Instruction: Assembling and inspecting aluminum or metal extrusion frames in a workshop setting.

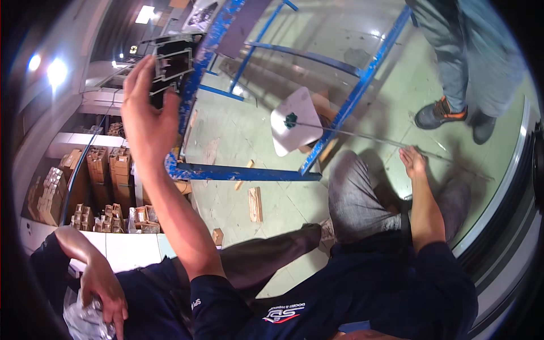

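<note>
My left hand (pixel 150 116) is raised at the end of a black, hollow-section profile (pixel 173 62) resting by the blue metal frame. Its fingers and thumb are spread on either side of the profile's end; whether they touch it I cannot tell. My right hand (pixel 412 163) is held low on the right, fingers stretched out with nothing visibly gripped. Just beyond its fingertips passes a long thin rod or cord (pixel 362 135), running from a dark green object (pixel 290 120) on a white stool (pixel 294 136) out to the right.
A scuffed blue metal frame (pixel 243 171) stands ahead. Wood blocks (pixel 255 204) lie on the tiled floor. Cartons (pixel 97 170) fill shelves at left. A co-worker's hand (pixel 105 294) holds clear plastic at lower left. Another person's shoes (pixel 442 113) are at far right.
</note>
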`<state>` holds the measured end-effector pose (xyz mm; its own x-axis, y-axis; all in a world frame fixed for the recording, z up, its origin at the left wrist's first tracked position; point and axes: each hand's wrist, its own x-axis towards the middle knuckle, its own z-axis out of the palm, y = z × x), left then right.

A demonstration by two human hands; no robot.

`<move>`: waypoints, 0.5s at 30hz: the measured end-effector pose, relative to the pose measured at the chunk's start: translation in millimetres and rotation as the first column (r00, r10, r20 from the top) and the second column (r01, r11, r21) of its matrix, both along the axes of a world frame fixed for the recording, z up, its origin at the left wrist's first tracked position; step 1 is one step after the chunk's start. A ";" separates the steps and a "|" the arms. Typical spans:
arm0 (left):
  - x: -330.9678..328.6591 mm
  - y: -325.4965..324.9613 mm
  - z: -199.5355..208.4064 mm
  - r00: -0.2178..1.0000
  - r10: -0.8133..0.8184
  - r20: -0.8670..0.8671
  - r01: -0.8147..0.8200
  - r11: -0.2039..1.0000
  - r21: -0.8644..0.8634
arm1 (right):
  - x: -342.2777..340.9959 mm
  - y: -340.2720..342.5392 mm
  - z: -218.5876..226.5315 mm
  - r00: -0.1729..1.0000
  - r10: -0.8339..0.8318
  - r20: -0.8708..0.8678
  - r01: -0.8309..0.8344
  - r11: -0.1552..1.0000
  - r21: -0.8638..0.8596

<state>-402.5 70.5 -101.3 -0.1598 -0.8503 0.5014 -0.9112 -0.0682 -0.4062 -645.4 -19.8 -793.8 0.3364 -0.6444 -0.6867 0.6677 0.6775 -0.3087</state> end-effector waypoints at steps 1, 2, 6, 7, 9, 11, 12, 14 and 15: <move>-4.3 0.0 3.0 1.000 -0.005 0.003 0.005 1.000 -0.005 | -6.3 5.6 17.4 1.000 0.005 0.027 -0.004 0.999 -0.054; -5.3 8.6 9.1 1.000 0.013 0.014 -0.013 1.000 -0.018 | -4.0 10.5 43.8 0.998 0.035 0.060 -0.028 0.993 -0.115; -11.6 12.1 -5.0 0.982 -0.069 0.177 0.103 0.976 -0.190 | -51.2 33.4 174.3 0.998 0.057 -0.031 -0.065 0.890 -0.451; -21.5 9.9 -16.9 0.973 -0.138 0.188 0.194 0.925 -0.328 | -69.5 36.2 195.2 0.997 0.015 -0.071 -0.049 0.864 -0.500; -29.1 15.3 -56.8 0.891 -0.412 -0.193 0.220 0.763 -0.608 | -105.4 41.6 237.5 0.989 -0.071 -0.127 -0.017 0.809 -0.588; -39.4 14.9 -93.3 0.629 -0.569 -0.530 0.082 0.726 -0.683 | -146.4 48.7 263.4 0.979 -0.151 -0.136 0.027 0.760 -0.650; -48.3 9.7 -100.9 0.456 -0.590 -0.666 0.053 0.765 -0.642 | -170.7 50.2 270.9 0.975 -0.185 -0.120 0.056 0.735 -0.675; -55.2 2.0 -111.8 0.223 -0.556 -0.800 -0.030 0.817 -0.576 | -216.9 58.1 298.9 0.941 -0.283 -0.183 0.061 0.678 -0.732; -55.5 -0.4 -110.8 0.222 -0.564 -0.795 -0.032 0.811 -0.584 | -240.4 62.8 311.8 0.919 -0.350 -0.182 0.075 0.608 -0.791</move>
